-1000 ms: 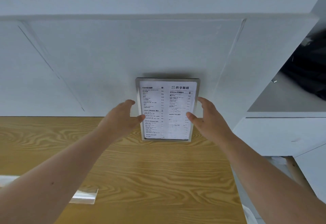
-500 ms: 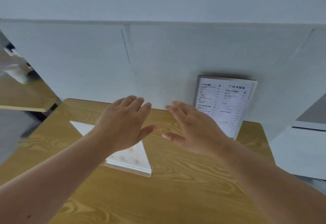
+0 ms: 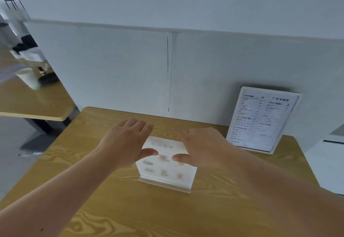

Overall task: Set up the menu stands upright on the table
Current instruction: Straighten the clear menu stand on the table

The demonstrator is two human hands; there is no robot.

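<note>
A clear acrylic menu stand (image 3: 167,169) with pale food pictures lies flat in the middle of the wooden table (image 3: 130,208), its base strip toward me. My left hand (image 3: 126,143) hovers over its left edge and my right hand (image 3: 202,147) over its right edge, fingers spread, holding nothing. Whether they touch the stand I cannot tell. A framed black-and-white menu stand (image 3: 262,119) stands upright at the back right, leaning close to the white partition (image 3: 130,65).
The white partition runs along the table's far edge. A second wooden table (image 3: 28,102) at the left carries a cup (image 3: 29,78) and dark objects. A white cabinet (image 3: 327,162) sits to the right of the table.
Both hands let go of the upright framed menu and moved left and down over the flat acrylic stand. The view turned left, so the framed menu now sits at the right.
</note>
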